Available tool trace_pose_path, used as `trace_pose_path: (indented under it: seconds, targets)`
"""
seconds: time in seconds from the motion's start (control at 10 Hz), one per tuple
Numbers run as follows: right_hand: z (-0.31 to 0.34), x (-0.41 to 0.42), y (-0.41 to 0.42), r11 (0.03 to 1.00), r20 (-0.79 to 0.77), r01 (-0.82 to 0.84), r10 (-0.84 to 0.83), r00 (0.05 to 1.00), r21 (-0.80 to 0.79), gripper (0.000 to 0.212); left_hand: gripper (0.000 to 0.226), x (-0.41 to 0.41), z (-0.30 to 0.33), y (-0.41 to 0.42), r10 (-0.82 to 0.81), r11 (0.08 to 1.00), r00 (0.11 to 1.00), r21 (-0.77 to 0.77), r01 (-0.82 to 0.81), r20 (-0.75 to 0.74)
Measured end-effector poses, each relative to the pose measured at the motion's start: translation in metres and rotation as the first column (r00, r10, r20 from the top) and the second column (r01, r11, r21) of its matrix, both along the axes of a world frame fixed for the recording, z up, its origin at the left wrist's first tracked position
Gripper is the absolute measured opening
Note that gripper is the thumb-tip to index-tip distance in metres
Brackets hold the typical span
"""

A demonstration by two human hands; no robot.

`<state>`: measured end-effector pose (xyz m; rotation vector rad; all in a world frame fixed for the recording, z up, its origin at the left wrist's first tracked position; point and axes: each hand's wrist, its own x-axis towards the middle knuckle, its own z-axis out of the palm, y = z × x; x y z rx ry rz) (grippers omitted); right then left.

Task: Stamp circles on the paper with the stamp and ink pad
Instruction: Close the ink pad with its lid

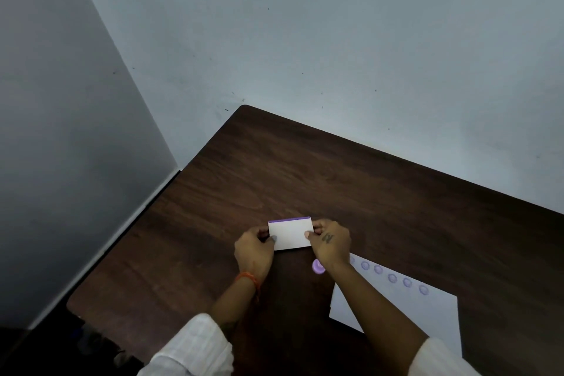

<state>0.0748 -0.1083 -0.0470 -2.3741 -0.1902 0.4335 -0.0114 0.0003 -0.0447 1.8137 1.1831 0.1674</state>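
Note:
The ink pad [290, 233] is a white rectangular case with a purple far edge, and its lid is closed. It lies on the dark wooden table [381, 192]. My left hand [253, 250] grips its left end and my right hand [331, 243] grips its right end. A round purple stamp [317, 267] lies on the table just under my right wrist, partly hidden by it. The white paper [427, 311] lies to the right under my right forearm, with a row of several purple stamped circles [392, 278] along its far edge.
The table stands in a room corner, with grey walls [335, 40] at its far and left sides. Its left edge runs diagonally down to a dark gap by the left wall. White sleeves cover both of my forearms near the bottom.

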Motion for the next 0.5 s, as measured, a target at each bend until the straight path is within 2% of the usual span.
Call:
trace_pose_path:
  seconds: [0.1,0.2,0.3,0.4,0.5]
  targets:
    - [0.003,0.004,-0.002,0.997,-0.022,-0.069,0.069,0.997,-0.041,0.023,0.032,0.0,0.001,0.001,-0.01,1.0,1.0,0.019,0.01,0.003]
    - [0.011,0.006,-0.002,0.999,0.028,-0.044,0.045,0.999,-0.028,0.028,0.039,0.003,0.006,0.0,-0.049,0.991,0.999,0.129,0.047,0.017]
    - [0.023,0.004,-0.003,0.999,0.149,-0.032,0.032,0.988,-0.006,0.039,0.047,0.011,0.018,-0.001,-0.141,0.95,0.99,0.284,0.127,0.029]
    - [0.039,0.008,-0.004,0.997,0.298,-0.075,0.074,0.952,-0.009,0.048,0.052,0.025,0.032,-0.001,-0.32,0.84,0.946,0.474,0.264,0.041]
    - [0.067,0.021,-0.001,0.995,0.459,-0.08,0.099,0.883,-0.06,0.056,0.054,0.047,0.06,0.0,-0.502,0.642,0.865,0.663,0.385,-0.016]
